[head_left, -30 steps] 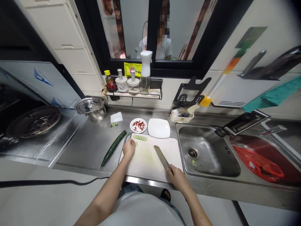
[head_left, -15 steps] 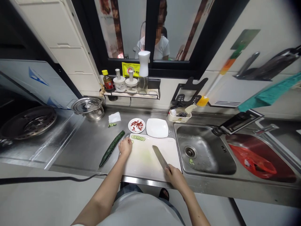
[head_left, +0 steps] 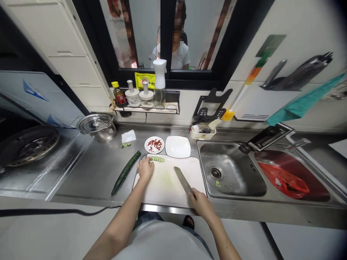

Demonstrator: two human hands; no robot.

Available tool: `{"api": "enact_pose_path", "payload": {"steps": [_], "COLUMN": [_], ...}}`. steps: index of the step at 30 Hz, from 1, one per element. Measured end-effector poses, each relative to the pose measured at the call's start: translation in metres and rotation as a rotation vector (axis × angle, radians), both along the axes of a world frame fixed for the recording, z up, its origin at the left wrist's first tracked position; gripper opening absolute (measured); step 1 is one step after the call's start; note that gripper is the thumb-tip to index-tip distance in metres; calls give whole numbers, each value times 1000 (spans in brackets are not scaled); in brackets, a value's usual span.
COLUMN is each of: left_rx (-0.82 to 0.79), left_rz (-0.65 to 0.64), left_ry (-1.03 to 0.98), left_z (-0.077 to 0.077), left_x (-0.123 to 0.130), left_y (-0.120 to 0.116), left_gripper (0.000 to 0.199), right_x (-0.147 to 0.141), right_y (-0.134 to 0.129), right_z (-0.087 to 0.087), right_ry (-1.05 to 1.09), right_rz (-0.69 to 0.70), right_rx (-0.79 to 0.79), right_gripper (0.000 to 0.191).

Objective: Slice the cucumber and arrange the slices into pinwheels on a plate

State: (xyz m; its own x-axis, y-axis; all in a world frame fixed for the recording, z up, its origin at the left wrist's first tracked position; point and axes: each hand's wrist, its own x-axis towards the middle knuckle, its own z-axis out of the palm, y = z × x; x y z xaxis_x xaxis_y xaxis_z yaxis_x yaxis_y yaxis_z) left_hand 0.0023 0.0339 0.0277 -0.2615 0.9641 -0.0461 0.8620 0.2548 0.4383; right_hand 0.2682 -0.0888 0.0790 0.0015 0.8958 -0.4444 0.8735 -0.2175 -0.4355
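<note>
A kitchen knife (head_left: 183,180) is in my right hand (head_left: 200,203), gripped by the handle, its blade angled up and left over the white cutting board (head_left: 159,193). At the board's upper left, my left hand (head_left: 145,169) has its fingers drawn together on a cucumber slice at the left end of a row. The overlapping cucumber slices (head_left: 158,159) run along the board's far edge. My fingers partly hide the slice they touch. Left of the board lies a whole cucumber (head_left: 125,173), slanted on the steel counter.
Behind the board stand a plate of chopped red pieces (head_left: 154,145) and a white square plate (head_left: 178,147). A lidded pot (head_left: 97,126) and a paper napkin (head_left: 128,136) are at left. The sink (head_left: 230,169) adjoins the right side. A person (head_left: 180,54) shows through the window.
My left hand has moved slightly toward the row, covering the loose slice beside it. The knife stays over the board. The whole view has shifted a little.
</note>
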Motion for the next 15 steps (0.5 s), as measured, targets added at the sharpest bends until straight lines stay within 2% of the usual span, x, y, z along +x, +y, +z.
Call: {"api": "enact_pose_path", "payload": {"steps": [7,12,15], "left_rx": [-26,-97,-117], "left_rz": [-264,-367,-381], "left_ry": [34,116,123], "left_z": [7,12,15], "left_x": [30,37,39], "left_y": [18,28,32], "left_gripper": [33,29,26], "right_x": [0,2,5], "right_y": [-6,-10,-13], "right_z": [-1,0,-2], "right_ry": [12,-4,-8], "right_rz": [-9,-10,-11], "right_rx": [5,-7,-2], "right_gripper": [25,25,26]}}
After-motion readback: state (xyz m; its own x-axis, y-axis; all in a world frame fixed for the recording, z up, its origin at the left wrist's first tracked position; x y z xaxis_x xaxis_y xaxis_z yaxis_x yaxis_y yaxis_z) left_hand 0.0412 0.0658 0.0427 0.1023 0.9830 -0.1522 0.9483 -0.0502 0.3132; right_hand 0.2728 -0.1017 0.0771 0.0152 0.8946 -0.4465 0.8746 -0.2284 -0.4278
